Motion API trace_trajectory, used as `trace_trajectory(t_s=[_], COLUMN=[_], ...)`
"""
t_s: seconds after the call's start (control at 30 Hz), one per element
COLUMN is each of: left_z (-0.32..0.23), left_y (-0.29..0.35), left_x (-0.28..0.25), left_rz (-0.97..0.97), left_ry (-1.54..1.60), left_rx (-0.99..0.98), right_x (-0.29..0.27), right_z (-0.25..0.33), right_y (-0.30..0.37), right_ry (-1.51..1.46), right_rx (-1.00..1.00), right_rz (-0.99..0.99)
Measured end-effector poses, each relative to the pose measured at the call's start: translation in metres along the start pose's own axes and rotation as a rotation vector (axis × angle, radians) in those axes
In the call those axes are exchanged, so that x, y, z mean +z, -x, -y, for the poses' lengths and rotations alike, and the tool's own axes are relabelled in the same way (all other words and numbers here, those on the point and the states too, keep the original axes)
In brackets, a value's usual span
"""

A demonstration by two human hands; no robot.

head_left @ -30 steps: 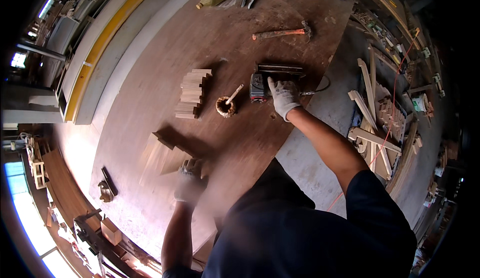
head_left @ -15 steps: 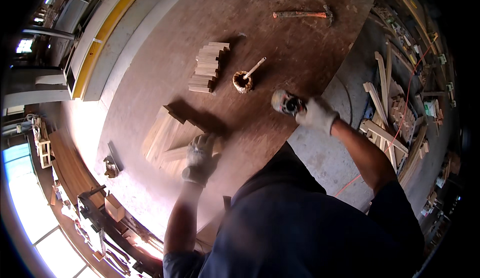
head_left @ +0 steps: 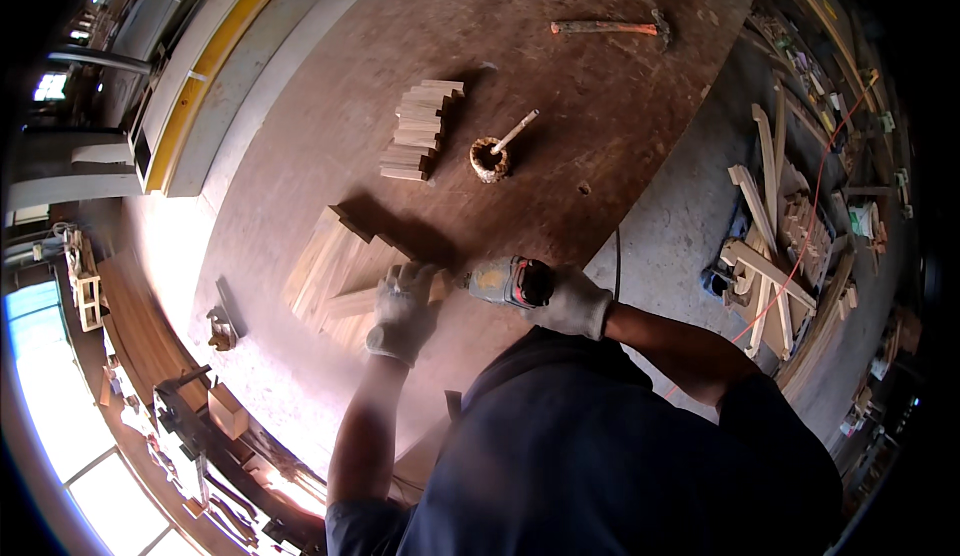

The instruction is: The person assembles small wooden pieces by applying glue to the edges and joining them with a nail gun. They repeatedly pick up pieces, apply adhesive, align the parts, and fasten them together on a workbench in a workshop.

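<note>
My right hand, in a pale work glove, is closed on a handheld power tool with a greyish body and a red and black end. The tool is just right of my left hand, also gloved. My left fingers are bent over a short wooden piece, whose end shows past the glove. Beneath and beyond it lie several pale wooden pieces set side by side, with a stepped far edge. My glove hides part of them.
On the brown worktable are a row of notched wooden blocks, a crusted pot with a stick in it, and a hammer. A metal hand tool lies at left. Wood offcuts lie piled on the right.
My right hand has brought the power tool left and nearer to me, from the table's right edge to beside the left hand. My left hand has stayed nearly still on the wood.
</note>
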State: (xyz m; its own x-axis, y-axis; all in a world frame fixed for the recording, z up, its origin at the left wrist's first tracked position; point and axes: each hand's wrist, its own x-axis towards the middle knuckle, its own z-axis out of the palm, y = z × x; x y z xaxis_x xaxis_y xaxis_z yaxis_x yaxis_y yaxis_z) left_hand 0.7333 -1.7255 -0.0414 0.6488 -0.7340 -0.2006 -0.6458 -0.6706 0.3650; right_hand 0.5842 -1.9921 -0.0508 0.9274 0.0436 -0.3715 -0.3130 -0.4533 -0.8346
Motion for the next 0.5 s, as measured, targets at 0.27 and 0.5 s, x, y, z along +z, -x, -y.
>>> trace_trajectory(t_s=[0.27,0.5], left_z=[0.003,0.001], left_y=[-0.005,-0.006], left_x=[-0.001,-0.002], left_rz=[0.017,0.018], left_ry=[-0.003,-0.003], left_rx=[0.010,0.022], right_x=[0.005,-0.014], right_z=[0.008,0.038], right_y=[-0.006,-0.010], right_ry=[-0.002,0.047], right_rx=[0.059,0.071], right_rz=[-0.015,0.025])
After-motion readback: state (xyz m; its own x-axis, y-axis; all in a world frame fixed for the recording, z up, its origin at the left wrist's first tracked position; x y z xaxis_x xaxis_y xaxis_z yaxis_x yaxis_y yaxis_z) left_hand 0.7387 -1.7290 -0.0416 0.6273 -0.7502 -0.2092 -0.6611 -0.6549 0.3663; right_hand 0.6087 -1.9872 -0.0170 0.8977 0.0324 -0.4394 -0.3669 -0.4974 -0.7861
